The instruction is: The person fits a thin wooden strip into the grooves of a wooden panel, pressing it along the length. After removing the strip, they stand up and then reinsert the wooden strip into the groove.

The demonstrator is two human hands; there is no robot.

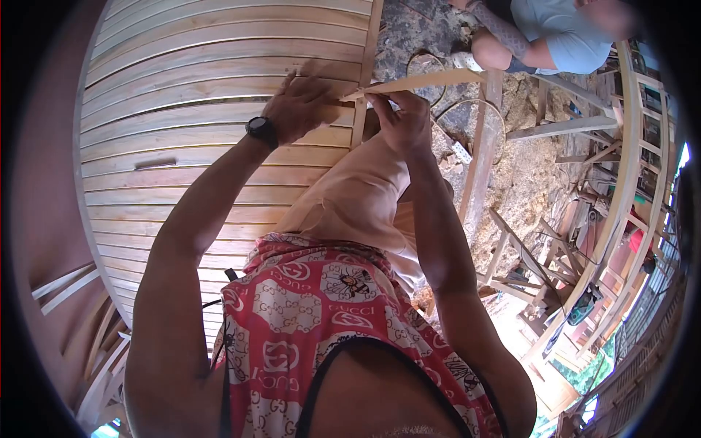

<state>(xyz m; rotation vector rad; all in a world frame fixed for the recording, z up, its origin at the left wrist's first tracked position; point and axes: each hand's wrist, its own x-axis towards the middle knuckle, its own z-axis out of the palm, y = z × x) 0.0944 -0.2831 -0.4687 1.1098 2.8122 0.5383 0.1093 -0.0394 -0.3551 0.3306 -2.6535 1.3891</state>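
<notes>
My right hand (404,123) is closed on a thin, pale wooden strip (431,80), thumb and fingers pinching it near its left end. The strip reaches out to the right, past the edge of a slatted wooden panel (219,120). Over the slats lies my left hand (299,109), fingers spread and partly smeared by motion, just left of the strip's tip. A black watch (261,129) is on that wrist. A dark gap between two slats runs beside the hand.
A small loose wood piece (155,163) lies on the slats. Another person (558,36) sits at the upper right. Cables (504,131) and a power strip (461,152) lie on the sawdust-covered floor. Wooden frames (621,146) stand at the right; more timber (66,288) is at the lower left.
</notes>
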